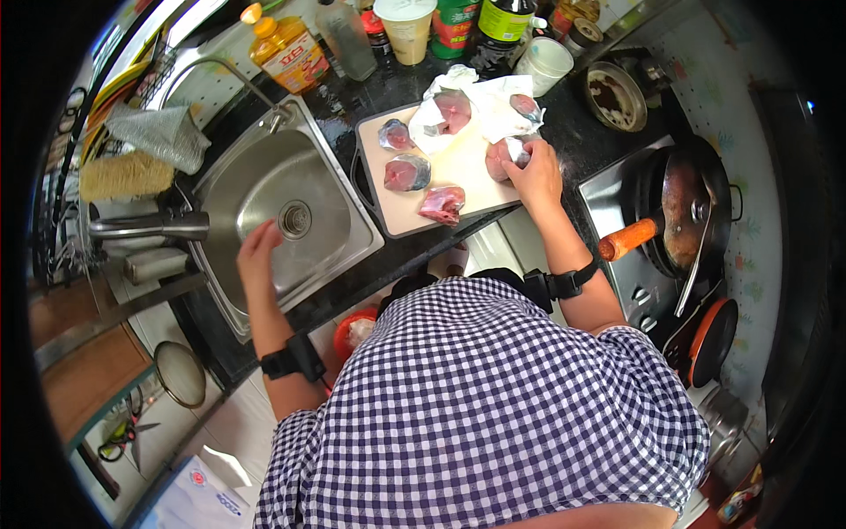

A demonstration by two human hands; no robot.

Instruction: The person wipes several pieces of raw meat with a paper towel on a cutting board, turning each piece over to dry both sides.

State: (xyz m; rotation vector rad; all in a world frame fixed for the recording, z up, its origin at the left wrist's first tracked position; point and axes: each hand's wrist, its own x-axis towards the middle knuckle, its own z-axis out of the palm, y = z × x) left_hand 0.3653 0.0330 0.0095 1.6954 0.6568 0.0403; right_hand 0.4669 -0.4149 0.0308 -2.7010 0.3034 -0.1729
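A pale cutting board [472, 182] with a grey rim lies on the black counter, bearing several raw fish pieces. At its right side, the fingers of my right hand [538, 175] grip a thick fish steak [497, 162]. White paper towels [492, 96] sit at the board's far edge, with a large fish steak [453, 111] and a smaller fish piece [525, 106] on them. Two more steaks [407, 173] [395, 134] and a ragged fish chunk [443, 205] lie on the left and near parts. My left hand [259, 254], slightly blurred, hangs over the sink with loosely bent fingers, holding nothing visible.
The steel sink [330, 172] adjoins the board on the left. On the right stand a gas stove [615, 198] and a lidded pan with a wooden handle [631, 239]. An oil bottle [291, 56], other bottles and a white cup [545, 65] line the back.
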